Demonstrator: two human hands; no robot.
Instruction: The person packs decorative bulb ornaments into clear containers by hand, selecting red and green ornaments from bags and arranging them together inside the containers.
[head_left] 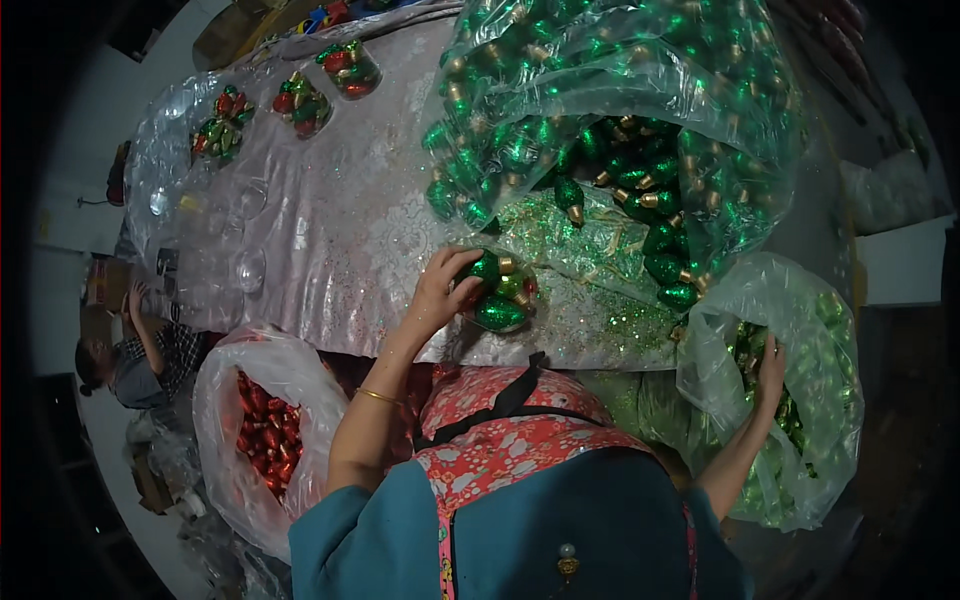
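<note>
My left hand (440, 285) is at the table's near edge, its fingers curled round a glittery green bulb-shaped ornament (483, 267) with a gold cap. Another green ornament (500, 314) and a bit of red lie against it; whether a clear cup surrounds them I cannot tell. My right hand (768, 372) reaches into an open clear plastic bag (830, 385) of light green ornaments at the right. The bag's edge and contents partly hide its fingers. Beyond my left hand, a big clear bag (640, 80) spills dark green ornaments (640, 170) onto the table.
Filled clear cups (350, 70) of red, green and gold ornaments stand at the far left, near clear empty cups (248, 270). A bag of red ornaments (268, 430) sits at the lower left. Glitter covers the patterned tablecloth (380, 200). Another person (145, 360) is at the left.
</note>
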